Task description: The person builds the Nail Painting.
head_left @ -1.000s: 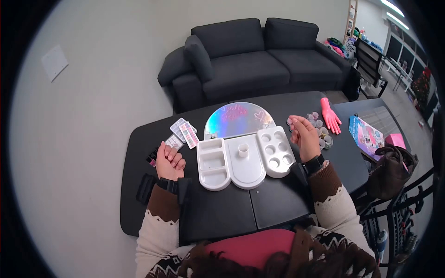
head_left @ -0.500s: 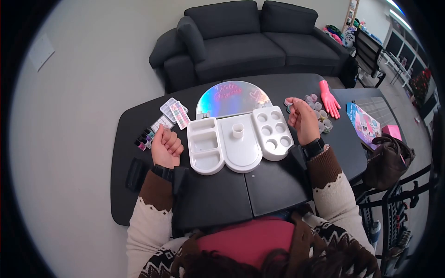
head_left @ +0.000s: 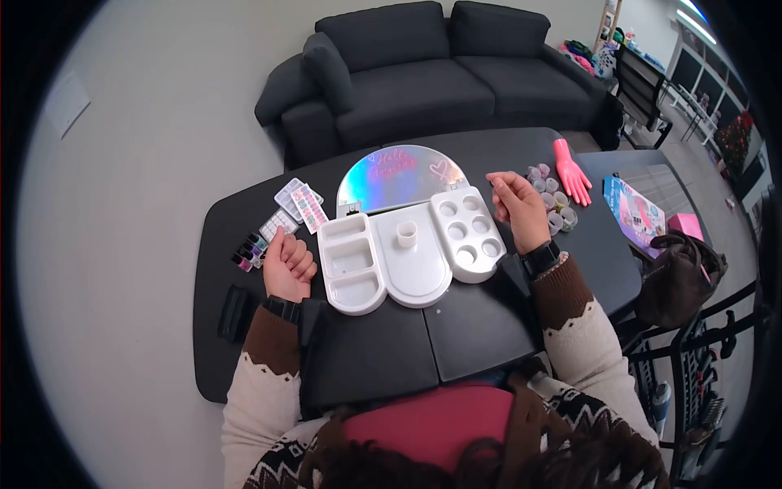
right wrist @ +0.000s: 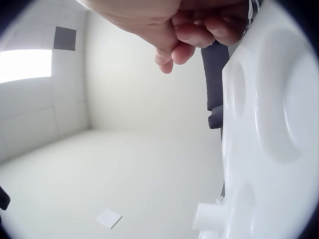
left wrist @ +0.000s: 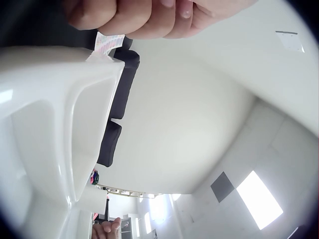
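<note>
A white three-part tray (head_left: 417, 269) stands on the black table, with three compartments on its left part, a short white cup (head_left: 406, 235) in the middle and several round wells on its right part. Behind it a shiny half-round panel (head_left: 399, 175) bears pink lettering. My left hand (head_left: 289, 266) is loosely curled beside the tray's left edge, holding nothing visible. Over the tray's right side hovers my right hand (head_left: 521, 209), fingers bent with the tips close together; nothing shows between them in the right wrist view, where the hand (right wrist: 164, 25) is partly cut off.
Small clear pots (head_left: 555, 201) and a pink model hand (head_left: 573, 173) are at the right. Nail sheets (head_left: 309, 209), small bottles (head_left: 248, 251) and a black case (head_left: 235, 313) lie at the left. A printed box (head_left: 634, 213) and a brown bag (head_left: 681, 279) are farther right.
The head view has tilted down and shifted slightly. My right hand has moved a little left, away from the small pots. The left hand stays loosely curled beside the tray.
</note>
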Motion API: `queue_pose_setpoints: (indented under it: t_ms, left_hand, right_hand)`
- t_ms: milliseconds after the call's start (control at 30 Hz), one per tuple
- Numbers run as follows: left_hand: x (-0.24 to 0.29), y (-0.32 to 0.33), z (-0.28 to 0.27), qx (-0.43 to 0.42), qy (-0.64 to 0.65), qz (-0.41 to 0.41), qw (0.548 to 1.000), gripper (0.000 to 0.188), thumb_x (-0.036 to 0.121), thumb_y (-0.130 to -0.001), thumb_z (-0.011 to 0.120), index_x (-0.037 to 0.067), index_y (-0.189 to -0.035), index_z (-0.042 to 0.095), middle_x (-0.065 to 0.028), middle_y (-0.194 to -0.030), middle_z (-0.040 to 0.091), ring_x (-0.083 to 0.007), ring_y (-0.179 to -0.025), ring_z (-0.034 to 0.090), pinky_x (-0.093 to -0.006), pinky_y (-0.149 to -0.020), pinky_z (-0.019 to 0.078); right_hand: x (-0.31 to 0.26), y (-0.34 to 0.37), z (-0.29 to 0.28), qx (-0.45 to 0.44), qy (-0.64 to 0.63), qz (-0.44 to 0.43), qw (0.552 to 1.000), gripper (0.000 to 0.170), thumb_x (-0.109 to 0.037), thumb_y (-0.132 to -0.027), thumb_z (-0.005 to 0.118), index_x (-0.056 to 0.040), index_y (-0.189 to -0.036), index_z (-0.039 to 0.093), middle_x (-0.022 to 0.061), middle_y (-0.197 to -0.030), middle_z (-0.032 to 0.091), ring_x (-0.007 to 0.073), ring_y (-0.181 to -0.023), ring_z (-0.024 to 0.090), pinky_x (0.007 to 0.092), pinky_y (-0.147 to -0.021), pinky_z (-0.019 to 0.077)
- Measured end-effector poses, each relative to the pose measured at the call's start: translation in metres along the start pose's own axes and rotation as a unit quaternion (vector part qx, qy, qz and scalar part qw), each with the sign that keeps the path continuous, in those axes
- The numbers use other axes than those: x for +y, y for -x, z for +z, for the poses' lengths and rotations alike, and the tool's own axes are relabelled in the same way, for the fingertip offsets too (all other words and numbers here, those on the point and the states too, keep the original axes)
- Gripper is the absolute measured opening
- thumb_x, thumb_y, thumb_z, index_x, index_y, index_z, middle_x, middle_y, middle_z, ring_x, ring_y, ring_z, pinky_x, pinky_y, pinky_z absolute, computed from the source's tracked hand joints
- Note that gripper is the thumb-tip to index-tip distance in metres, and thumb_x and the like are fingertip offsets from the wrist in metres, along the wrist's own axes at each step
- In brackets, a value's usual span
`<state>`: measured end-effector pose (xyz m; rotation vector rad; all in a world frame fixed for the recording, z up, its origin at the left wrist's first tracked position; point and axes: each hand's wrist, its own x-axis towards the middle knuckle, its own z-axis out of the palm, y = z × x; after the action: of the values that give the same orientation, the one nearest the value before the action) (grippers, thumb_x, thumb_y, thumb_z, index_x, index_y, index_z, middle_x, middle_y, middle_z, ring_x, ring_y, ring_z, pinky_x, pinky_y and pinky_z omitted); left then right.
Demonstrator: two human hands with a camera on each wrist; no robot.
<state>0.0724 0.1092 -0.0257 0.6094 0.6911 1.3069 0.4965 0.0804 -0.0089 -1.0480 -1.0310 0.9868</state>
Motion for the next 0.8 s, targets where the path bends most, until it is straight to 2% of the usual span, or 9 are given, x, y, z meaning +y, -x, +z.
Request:
queue_pose_setpoints:
  t_ms: [167,233,300,367,400,500,567,633,800]
  left_hand:
    - [0.001,-0.004,0.001,-0.030,-0.014,-0.006,0.999,0.056,0.040,-0.117,0.048,0.021,-0.067,0.031,0.0070,-0.058,0.025,-0.0078,-0.046,0.019,-0.0280,-0.043,0.0191]
    - [-0.001,-0.004,-0.002,-0.016,-0.016,-0.005,1.000,0.056,0.040,-0.117,0.049,0.021,-0.067,0.032,0.0070,-0.058,0.026,-0.0075,-0.046,0.020,-0.0274,-0.043,0.0187]
    - [-0.001,-0.002,-0.003,-0.015,-0.013,-0.014,1.000,0.056,0.039,-0.118,0.045,0.021,-0.066,0.032,0.0064,-0.057,0.026,-0.0078,-0.045,0.022,-0.0271,-0.041,0.0202]
    - [0.001,-0.004,-0.007,-0.019,-0.014,-0.011,1.000,0.056,0.039,-0.118,0.045,0.021,-0.066,0.032,0.0063,-0.057,0.026,-0.0079,-0.045,0.022,-0.0273,-0.041,0.0203]
    - [0.002,-0.004,-0.009,-0.041,-0.013,-0.013,0.999,0.055,0.038,-0.118,0.045,0.020,-0.067,0.033,0.0060,-0.058,0.027,-0.0084,-0.046,0.024,-0.0276,-0.044,0.0239]
    - [-0.002,-0.005,-0.009,-0.061,0.000,-0.003,0.998,0.053,0.037,-0.117,0.046,0.020,-0.069,0.033,0.0058,-0.060,0.027,-0.0091,-0.049,0.025,-0.0284,-0.049,0.0259]
    - [0.000,-0.005,-0.009,-0.080,-0.002,-0.004,0.997,0.051,0.036,-0.117,0.045,0.019,-0.071,0.034,0.0051,-0.062,0.029,-0.0103,-0.052,0.028,-0.0294,-0.054,0.0293]
    - [-0.002,-0.004,-0.003,-0.044,0.022,-0.006,0.999,0.049,0.035,-0.117,0.046,0.018,-0.073,0.035,0.0047,-0.063,0.029,-0.0107,-0.054,0.029,-0.0297,-0.055,0.0296]
    - [-0.002,0.003,0.005,-0.035,0.032,-0.003,0.999,0.048,0.035,-0.117,0.047,0.017,-0.073,0.036,0.0042,-0.065,0.030,-0.0111,-0.056,0.027,-0.0301,-0.056,0.0279]
  right_hand:
    - [0.003,-0.002,0.004,0.000,0.051,-0.027,0.998,0.019,-0.015,-0.112,0.065,-0.0029,-0.123,0.074,-0.0045,-0.083,0.062,0.0021,-0.065,0.047,0.0193,-0.058,0.0382]
    - [0.007,0.000,0.005,-0.057,-0.012,-0.009,0.998,0.019,-0.015,-0.112,0.065,-0.0031,-0.124,0.074,-0.0043,-0.085,0.063,0.0022,-0.066,0.047,0.0186,-0.059,0.0383]
    - [0.006,0.005,0.006,-0.058,-0.026,0.018,0.998,0.022,-0.019,-0.113,0.064,-0.0033,-0.126,0.072,-0.0048,-0.086,0.062,0.0027,-0.067,0.048,0.0182,-0.061,0.0382]
    - [0.001,0.004,0.009,-0.059,-0.098,0.044,0.992,0.025,-0.023,-0.115,0.062,-0.0033,-0.127,0.071,-0.0051,-0.088,0.062,0.0037,-0.070,0.049,0.0197,-0.062,0.0393]
    - [0.000,0.005,0.009,-0.059,-0.120,0.042,0.990,0.029,-0.026,-0.117,0.058,-0.0031,-0.129,0.070,-0.0044,-0.091,0.060,0.0055,-0.073,0.050,0.0220,-0.065,0.0413]
    - [0.000,0.006,0.003,-0.082,-0.178,0.064,0.979,0.030,-0.027,-0.118,0.054,-0.0026,-0.131,0.068,-0.0037,-0.094,0.058,0.0068,-0.076,0.050,0.0239,-0.068,0.0429]
    - [-0.002,0.006,0.002,-0.086,-0.169,0.072,0.979,0.032,-0.029,-0.118,0.052,-0.0024,-0.131,0.067,-0.0036,-0.094,0.057,0.0077,-0.077,0.050,0.0245,-0.069,0.0429]
    - [-0.005,0.008,0.002,-0.069,-0.181,0.082,0.978,0.032,-0.031,-0.118,0.053,-0.0036,-0.127,0.067,-0.0043,-0.092,0.055,0.0078,-0.075,0.049,0.0248,-0.068,0.0420]
    - [-0.007,0.008,-0.005,-0.015,-0.215,0.092,0.972,0.031,-0.035,-0.117,0.054,-0.0065,-0.121,0.066,-0.0047,-0.090,0.054,0.0079,-0.073,0.046,0.0256,-0.065,0.0396]
